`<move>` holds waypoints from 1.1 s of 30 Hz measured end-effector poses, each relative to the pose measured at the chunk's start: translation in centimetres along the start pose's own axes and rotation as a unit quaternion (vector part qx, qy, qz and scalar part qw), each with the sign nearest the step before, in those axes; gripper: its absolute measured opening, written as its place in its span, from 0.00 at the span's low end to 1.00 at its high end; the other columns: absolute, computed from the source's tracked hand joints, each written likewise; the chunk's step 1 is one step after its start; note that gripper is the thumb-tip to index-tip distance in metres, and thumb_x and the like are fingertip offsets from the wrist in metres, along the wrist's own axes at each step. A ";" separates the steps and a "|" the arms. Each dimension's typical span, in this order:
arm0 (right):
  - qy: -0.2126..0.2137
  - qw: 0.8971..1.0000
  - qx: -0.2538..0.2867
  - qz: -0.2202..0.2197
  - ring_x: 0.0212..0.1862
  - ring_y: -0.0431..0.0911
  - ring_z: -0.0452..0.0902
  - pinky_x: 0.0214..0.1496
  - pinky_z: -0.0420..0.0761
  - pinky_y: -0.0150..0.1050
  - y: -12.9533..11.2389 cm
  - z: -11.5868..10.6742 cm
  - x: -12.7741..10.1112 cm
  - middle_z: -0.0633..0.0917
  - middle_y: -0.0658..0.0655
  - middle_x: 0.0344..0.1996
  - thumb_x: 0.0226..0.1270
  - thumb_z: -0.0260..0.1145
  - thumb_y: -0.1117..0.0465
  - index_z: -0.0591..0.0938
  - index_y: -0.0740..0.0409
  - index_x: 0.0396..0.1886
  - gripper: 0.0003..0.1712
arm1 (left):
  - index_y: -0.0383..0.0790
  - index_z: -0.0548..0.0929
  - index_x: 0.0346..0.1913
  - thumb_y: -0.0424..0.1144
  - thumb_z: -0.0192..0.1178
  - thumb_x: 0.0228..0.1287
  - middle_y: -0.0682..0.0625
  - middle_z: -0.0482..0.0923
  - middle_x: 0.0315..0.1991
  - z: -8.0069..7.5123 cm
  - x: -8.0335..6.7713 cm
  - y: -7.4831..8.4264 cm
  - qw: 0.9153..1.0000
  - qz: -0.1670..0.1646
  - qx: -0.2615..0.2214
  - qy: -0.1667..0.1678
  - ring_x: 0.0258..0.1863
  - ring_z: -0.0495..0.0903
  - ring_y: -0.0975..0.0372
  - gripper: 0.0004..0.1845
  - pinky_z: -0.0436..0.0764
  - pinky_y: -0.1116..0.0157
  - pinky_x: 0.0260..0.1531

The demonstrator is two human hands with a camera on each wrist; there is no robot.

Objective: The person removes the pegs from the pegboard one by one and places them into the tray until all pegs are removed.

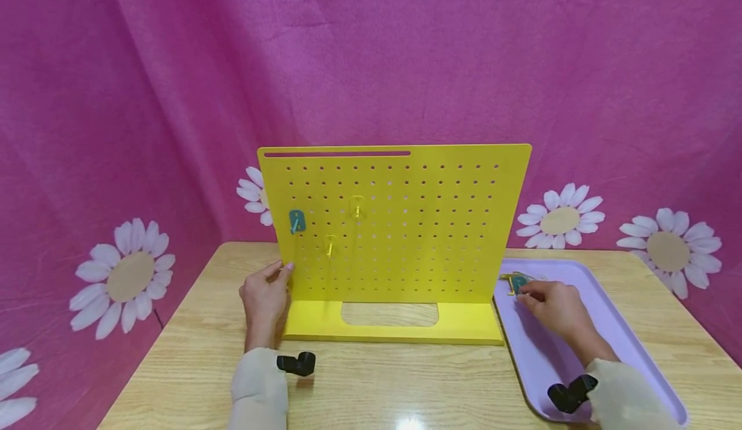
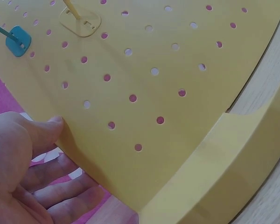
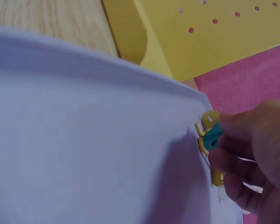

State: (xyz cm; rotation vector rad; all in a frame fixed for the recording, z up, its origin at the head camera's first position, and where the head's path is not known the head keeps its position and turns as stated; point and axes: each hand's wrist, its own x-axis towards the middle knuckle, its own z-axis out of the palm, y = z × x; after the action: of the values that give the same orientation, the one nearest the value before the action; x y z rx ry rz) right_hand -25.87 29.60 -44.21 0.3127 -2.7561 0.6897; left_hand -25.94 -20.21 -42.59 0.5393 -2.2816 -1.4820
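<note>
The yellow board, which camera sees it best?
The head view: it shows nearly all the yellow board from the front. The left wrist view shows part of it close up; the right wrist view only one corner.

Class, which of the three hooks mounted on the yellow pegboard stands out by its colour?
The teal hook, nearest the left edge of the pegboard. The upper yellow hook and lower yellow hook both match the board.

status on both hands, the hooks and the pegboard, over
Left hand grips pegboard's left edge. Right hand pinches teal hook at purple tray. Yellow hooks crowd it. Three mounted hooks up.
</note>
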 end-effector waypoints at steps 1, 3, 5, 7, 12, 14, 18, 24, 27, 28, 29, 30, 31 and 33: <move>-0.004 1.000 0.003 0.006 0.30 0.50 0.77 0.30 0.76 0.44 -0.1 0.0 0.1 0.88 0.60 0.30 0.59 0.74 0.65 0.89 0.65 0.38 0.09 | 0.42 0.83 0.61 0.49 0.63 0.70 0.41 0.80 0.59 0.0 0.0 0.0 1.000 -0.002 0.000 0.000 0.63 0.66 0.46 0.22 0.65 0.46 0.62; -0.007 1.000 0.014 0.020 0.29 0.48 0.77 0.29 0.76 0.41 -0.3 -0.1 0.2 0.88 0.60 0.31 0.60 0.74 0.64 0.89 0.65 0.41 0.11 | 0.42 0.83 0.61 0.49 0.63 0.70 0.41 0.80 0.59 0.0 0.0 0.1 1.000 -0.005 0.001 0.001 0.62 0.65 0.46 0.22 0.64 0.46 0.63; -0.011 0.999 0.031 0.039 0.29 0.47 0.77 0.28 0.77 0.38 -0.6 -0.2 0.1 0.88 0.60 0.33 0.62 0.73 0.63 0.88 0.67 0.44 0.13 | 0.42 0.83 0.61 0.49 0.63 0.70 0.41 0.79 0.60 -0.1 -0.1 0.2 1.000 -0.005 0.004 0.000 0.62 0.65 0.46 0.22 0.63 0.46 0.63; -0.010 0.998 0.047 0.051 0.31 0.47 0.79 0.28 0.79 0.36 -1.0 -0.4 0.1 0.88 0.60 0.35 0.63 0.73 0.63 0.87 0.68 0.47 0.15 | 0.42 0.83 0.61 0.49 0.64 0.70 0.41 0.79 0.59 -0.1 -0.1 0.2 1.000 -0.006 0.002 0.001 0.62 0.65 0.46 0.22 0.64 0.46 0.63; -0.005 0.994 0.088 0.062 0.33 0.48 0.81 0.28 0.80 0.35 -2.2 -1.1 0.0 0.89 0.58 0.35 0.67 0.71 0.60 0.86 0.68 0.51 0.18 | 0.41 0.82 0.62 0.48 0.63 0.71 0.41 0.80 0.59 -0.1 -0.1 0.2 1.000 -0.007 -0.002 0.002 0.63 0.66 0.47 0.22 0.68 0.48 0.61; -0.004 0.992 0.102 0.067 0.34 0.49 0.82 0.29 0.80 0.36 -2.8 -1.4 -0.1 0.89 0.58 0.35 0.68 0.70 0.59 0.85 0.67 0.52 0.19 | 0.41 0.82 0.62 0.48 0.63 0.71 0.40 0.80 0.59 -0.1 -0.1 0.2 1.000 -0.005 -0.001 0.002 0.63 0.67 0.47 0.22 0.69 0.48 0.61; 0.011 0.991 0.116 0.065 0.36 0.49 0.82 0.32 0.82 0.36 -4.0 -2.0 -0.2 0.89 0.58 0.37 0.69 0.70 0.57 0.86 0.66 0.51 0.18 | 0.41 0.82 0.62 0.48 0.63 0.71 0.40 0.80 0.59 -0.1 -0.2 0.3 1.000 -0.005 0.000 0.000 0.64 0.66 0.46 0.22 0.68 0.47 0.62; 0.052 0.990 0.132 0.019 0.33 0.44 0.80 0.27 0.79 0.34 -6.1 -2.9 -0.2 0.89 0.55 0.34 0.66 0.72 0.57 0.88 0.64 0.48 0.16 | 0.41 0.82 0.62 0.48 0.63 0.71 0.40 0.79 0.60 0.0 -0.2 0.2 1.000 -0.006 0.000 -0.002 0.64 0.65 0.46 0.22 0.66 0.47 0.63; 0.053 0.988 0.143 0.005 0.32 0.42 0.79 0.26 0.79 0.35 -7.2 -3.4 0.0 0.88 0.54 0.34 0.66 0.72 0.58 0.88 0.64 0.49 0.16 | 0.41 0.82 0.62 0.48 0.63 0.71 0.40 0.79 0.60 -0.1 -0.2 0.2 1.000 -0.004 0.001 -0.001 0.64 0.66 0.46 0.22 0.65 0.47 0.64; 0.053 0.988 0.147 -0.001 0.31 0.42 0.79 0.25 0.79 0.35 -7.6 -3.5 0.1 0.88 0.54 0.33 0.66 0.72 0.59 0.88 0.64 0.49 0.16 | 0.41 0.82 0.62 0.48 0.63 0.71 0.40 0.79 0.59 -0.1 -0.2 0.2 1.000 -0.002 0.002 0.000 0.64 0.66 0.46 0.22 0.65 0.47 0.64; 0.053 0.987 0.150 -0.008 0.31 0.42 0.79 0.24 0.78 0.35 -7.9 -3.6 0.2 0.88 0.54 0.33 0.66 0.72 0.60 0.88 0.64 0.48 0.15 | 0.41 0.82 0.62 0.48 0.63 0.71 0.41 0.79 0.59 0.0 -0.1 0.2 1.000 -0.003 0.002 0.000 0.64 0.67 0.47 0.22 0.66 0.47 0.64; 0.054 0.987 0.154 -0.015 0.30 0.43 0.79 0.24 0.78 0.35 -8.3 -3.6 0.3 0.88 0.54 0.32 0.66 0.72 0.61 0.88 0.65 0.48 0.15 | 0.41 0.82 0.62 0.48 0.63 0.71 0.40 0.79 0.59 0.0 -0.1 0.2 1.000 -0.002 0.002 0.000 0.64 0.67 0.47 0.22 0.67 0.47 0.63; 0.057 0.986 0.158 -0.024 0.30 0.42 0.79 0.24 0.78 0.35 -8.6 -3.7 0.4 0.88 0.54 0.32 0.65 0.72 0.62 0.88 0.65 0.47 0.14 | 0.41 0.82 0.62 0.48 0.63 0.71 0.41 0.79 0.59 0.0 -0.1 0.2 1.000 -0.002 0.002 -0.001 0.64 0.67 0.47 0.22 0.66 0.47 0.63; 0.065 0.983 0.167 -0.045 0.29 0.41 0.79 0.23 0.78 0.34 -9.3 -3.8 0.6 0.88 0.54 0.31 0.64 0.73 0.64 0.88 0.65 0.45 0.11 | 0.41 0.82 0.62 0.48 0.63 0.71 0.41 0.80 0.59 0.0 -0.1 0.2 1.000 -0.003 0.003 -0.002 0.64 0.66 0.46 0.22 0.65 0.46 0.64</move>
State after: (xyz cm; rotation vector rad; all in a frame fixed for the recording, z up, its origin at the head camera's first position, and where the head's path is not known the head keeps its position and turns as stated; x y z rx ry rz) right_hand -23.08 23.34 -36.83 0.4413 -2.4801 1.1086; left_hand -25.82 -20.09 -42.40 0.5455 -2.2889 -1.4805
